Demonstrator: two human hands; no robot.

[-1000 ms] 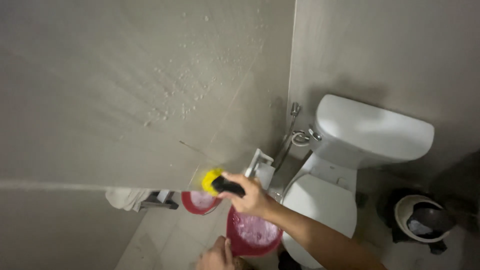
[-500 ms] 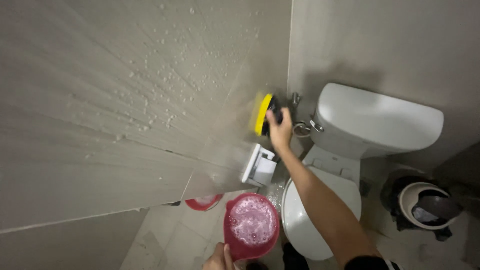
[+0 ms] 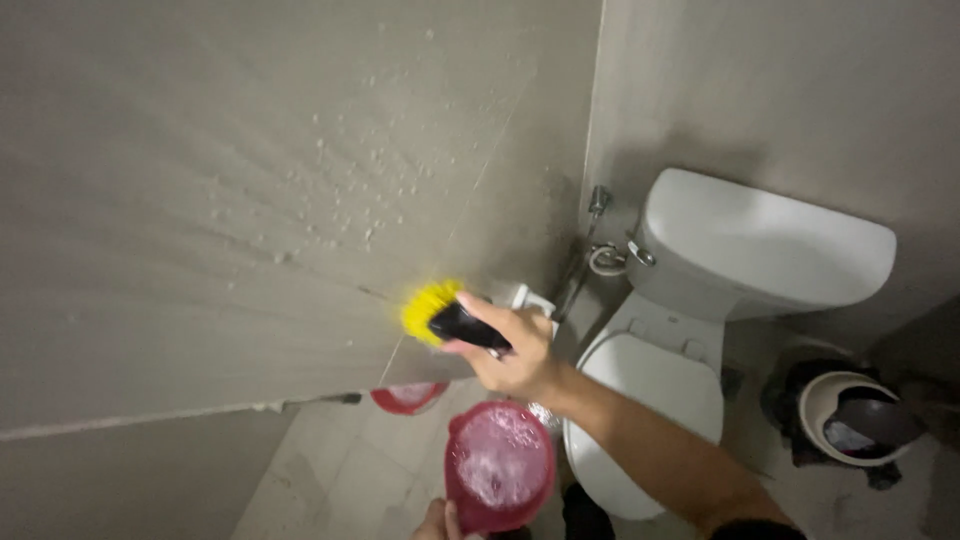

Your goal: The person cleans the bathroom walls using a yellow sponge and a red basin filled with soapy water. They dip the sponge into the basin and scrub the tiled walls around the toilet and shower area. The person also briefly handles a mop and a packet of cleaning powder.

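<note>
My right hand (image 3: 510, 350) grips a scrub brush (image 3: 440, 315) with yellow bristles and a black handle, its bristles pressed against the grey tiled wall (image 3: 250, 200) low down. Soapy foam spots (image 3: 350, 190) dot the wall above the brush. At the bottom edge my left hand (image 3: 445, 522) holds a red bowl (image 3: 498, 475) of foamy water, below the right hand; only its fingers show.
A white toilet (image 3: 700, 330) with its lid down stands to the right, a spray hose (image 3: 600, 255) on the wall beside it. A second red bowl (image 3: 408, 397) lies on the floor behind the wall edge. A bin with a dark liner (image 3: 850, 415) is at far right.
My right hand swung the brush up the wall toward the corner, then back down and left to the lower wall. The red bowl stayed in my left hand.
</note>
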